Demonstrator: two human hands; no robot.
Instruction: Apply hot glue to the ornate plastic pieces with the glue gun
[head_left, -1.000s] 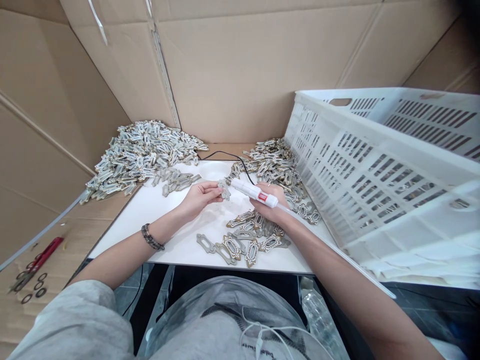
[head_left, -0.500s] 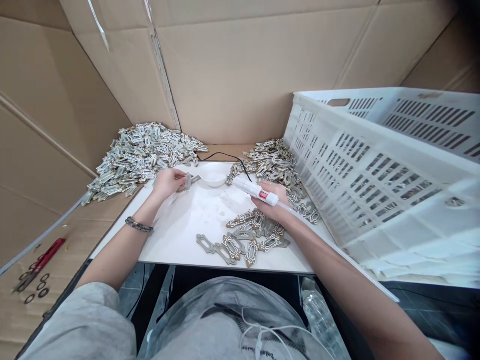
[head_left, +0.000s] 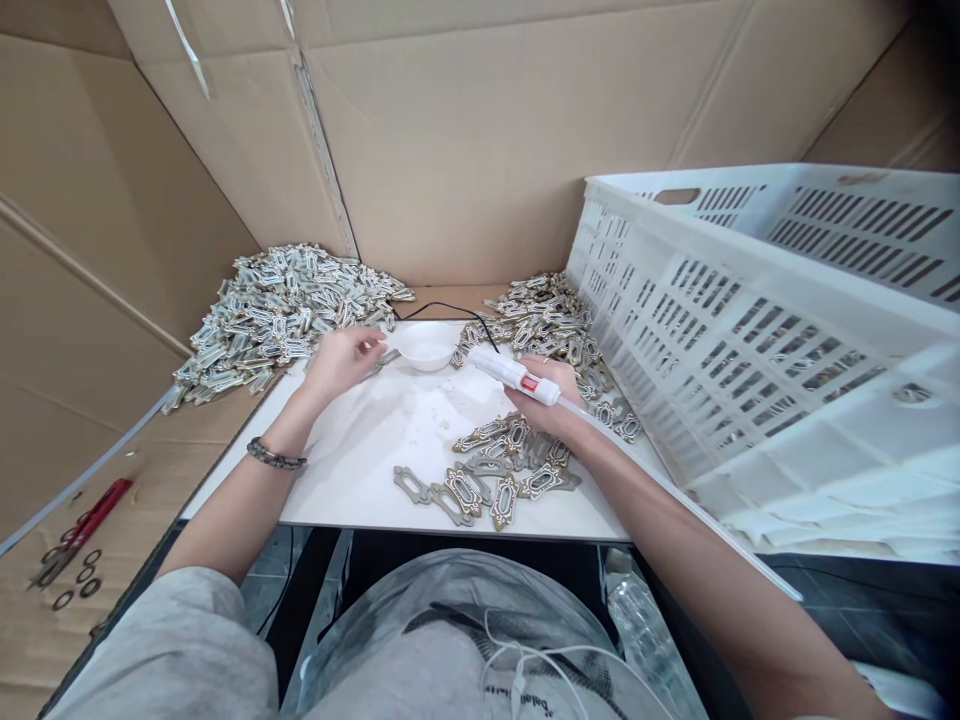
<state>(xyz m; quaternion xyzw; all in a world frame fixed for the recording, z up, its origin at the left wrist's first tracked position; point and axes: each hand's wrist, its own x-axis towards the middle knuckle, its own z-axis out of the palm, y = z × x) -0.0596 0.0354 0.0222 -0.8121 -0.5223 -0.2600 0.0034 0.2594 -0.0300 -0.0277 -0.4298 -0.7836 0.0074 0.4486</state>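
Note:
My right hand [head_left: 541, 392] is closed around a white glue gun [head_left: 517, 376] with a red label. Its front end points left toward a small white bowl [head_left: 429, 347], and a long pale rod runs from its back along my forearm. Beside the bowl's left rim is my left hand [head_left: 343, 362], thumb and fingers curled but apart, with no plate visible in it. A flat grey metal plate [head_left: 388, 360] lies just under those fingertips. Several ornate metal plates [head_left: 504, 502], some with gold-coloured edges, lie loosely on the white board [head_left: 352, 480] near me.
A large heap of metal plates [head_left: 281, 310] lies at the back left, and a smaller heap [head_left: 551, 315] at the back right. A white slotted crate [head_left: 750, 330] stands on the right. Scissors, a red-handled tool [head_left: 94, 515] and dark rings [head_left: 86, 575] lie at the left.
The plate held in my left hand half a second ago is no longer in its fingers, which have parted and shifted slightly toward the bowl. My right hand keeps the glue gun almost still.

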